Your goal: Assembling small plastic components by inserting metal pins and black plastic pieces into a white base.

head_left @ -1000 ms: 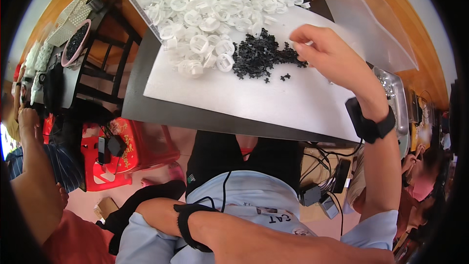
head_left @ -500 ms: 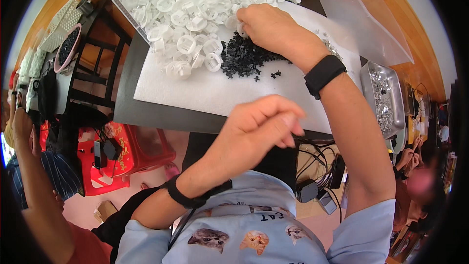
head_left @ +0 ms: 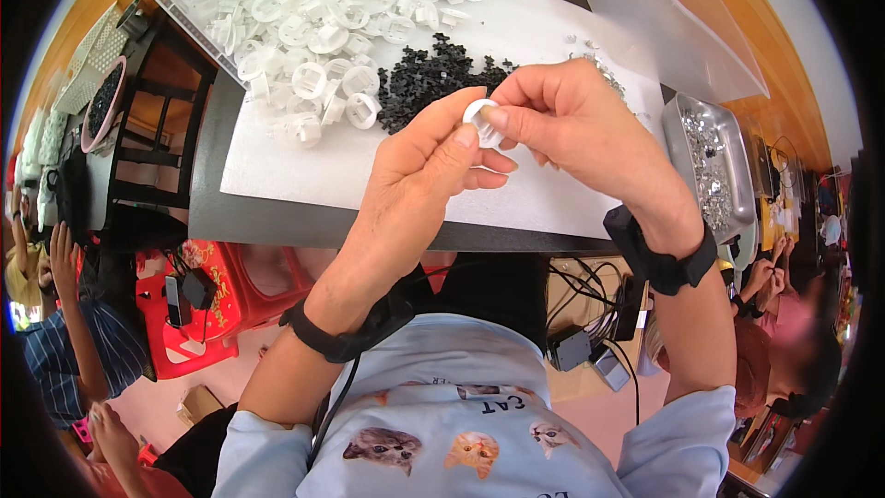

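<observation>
Between my two hands, above the front part of the white foam sheet (head_left: pixel 304 171), is a small round white plastic part (head_left: pixel 482 122) with a slotted middle. My left hand (head_left: pixel 429 152) pinches its lower left side between thumb and fingers. From the upper right, my right hand (head_left: pixel 562 120) is closed at the same part, its thumb on the face; whether a smaller piece is in those fingers is hidden. Just beyond my hands lies a heap of small black cross-shaped pieces (head_left: pixel 424 78). A large pile of similar white round parts (head_left: pixel 323 18) spreads behind and left of it.
A metal tray (head_left: pixel 710 161) of small shiny pieces stands at the right. A clear plastic sheet (head_left: pixel 673 18) leans behind it. Cables and adapters (head_left: pixel 590 332) are below the table edge. A red stool (head_left: pixel 230 290) is at lower left. Other people sit on both sides.
My right hand has come back from the piles toward me. My left hand has risen to meet it, and the white round part is now between them.
</observation>
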The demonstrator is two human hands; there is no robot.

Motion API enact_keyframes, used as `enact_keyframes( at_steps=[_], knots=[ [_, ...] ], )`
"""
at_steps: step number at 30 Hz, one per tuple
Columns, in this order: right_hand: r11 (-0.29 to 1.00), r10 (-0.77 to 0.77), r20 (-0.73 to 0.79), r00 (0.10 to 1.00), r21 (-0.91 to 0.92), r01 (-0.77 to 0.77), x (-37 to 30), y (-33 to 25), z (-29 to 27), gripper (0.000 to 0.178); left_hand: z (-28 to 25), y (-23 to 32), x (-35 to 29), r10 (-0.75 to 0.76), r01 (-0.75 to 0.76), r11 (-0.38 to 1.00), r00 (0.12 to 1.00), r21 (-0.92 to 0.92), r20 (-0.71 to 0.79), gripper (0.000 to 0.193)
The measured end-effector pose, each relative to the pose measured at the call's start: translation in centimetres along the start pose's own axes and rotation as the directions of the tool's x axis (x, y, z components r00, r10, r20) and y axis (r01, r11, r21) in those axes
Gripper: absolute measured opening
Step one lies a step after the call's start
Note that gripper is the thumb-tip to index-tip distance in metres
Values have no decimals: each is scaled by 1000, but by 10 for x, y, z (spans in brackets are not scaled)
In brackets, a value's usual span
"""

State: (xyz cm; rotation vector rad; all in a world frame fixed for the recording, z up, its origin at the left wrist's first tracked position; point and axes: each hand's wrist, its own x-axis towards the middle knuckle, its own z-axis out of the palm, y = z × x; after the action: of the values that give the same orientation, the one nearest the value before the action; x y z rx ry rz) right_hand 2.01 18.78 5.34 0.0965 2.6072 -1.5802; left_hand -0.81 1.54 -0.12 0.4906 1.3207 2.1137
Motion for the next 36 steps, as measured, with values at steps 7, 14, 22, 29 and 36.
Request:
enact_keyframes(
  at_steps=[7, 14, 22, 29, 36],
  knots=[
    [992, 65, 32, 997, 108, -68, -25, -1, 2, 29, -5, -7, 2, 21, -20, 999, 1000, -44, 12, 34],
    [882, 148, 46, 988, 446, -153, -41, 19, 19, 29, 0, -8, -1, -12, 13, 1000, 998, -16, 65, 33],
    [866, 129, 74, 989, 477, -149, -44, 22, 14, 24, -6, -12, -4, 92, -93, 993, 996, 71, 20, 29],
    [944, -52, -230, 972, -328, -27, -33, 27, -55, 15, -8, -10, 2, 12, -1, 985, 998, -173, 68, 30],
    [702, -81, -105, 991, -712, -18, -40, 40, -54, 15, 2, -10, 10, -38, 46, 986, 998, -159, 57, 26]
  ],
)
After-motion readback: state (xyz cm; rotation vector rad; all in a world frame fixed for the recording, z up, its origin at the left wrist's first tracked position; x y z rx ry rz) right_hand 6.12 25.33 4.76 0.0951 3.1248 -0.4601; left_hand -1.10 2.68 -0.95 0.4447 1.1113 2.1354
